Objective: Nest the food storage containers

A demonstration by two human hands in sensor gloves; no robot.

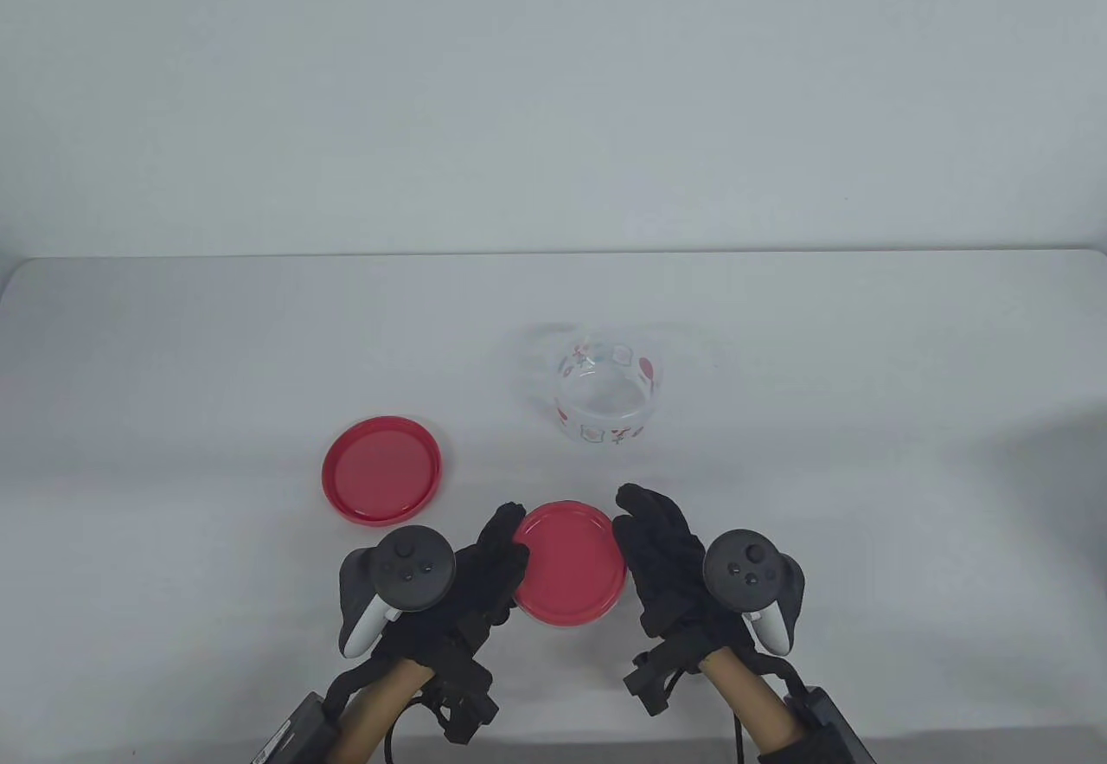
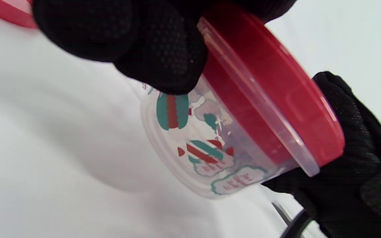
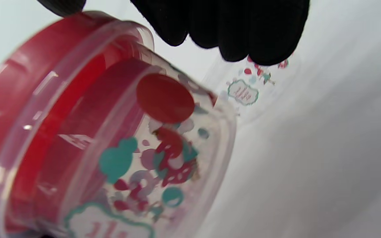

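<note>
A white table point(image 1: 173, 366) is lying under both hands. The left hand point(image 1: 484, 569) and right hand point(image 1: 662, 561) are clasping a lidded tub point(image 1: 569, 563) between them, near the front edge. It is looking light, thin and slick; gripping the rim under the lid seems safest.

Both hands' fingers point(image 1: 506, 530) curled inward

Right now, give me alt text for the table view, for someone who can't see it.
Two black-gloved hands, left hand and right hand, hold a red-lidded container between them near the table's front edge. A loose red lid lies to the left, and an open clear printed container stands behind.
</note>
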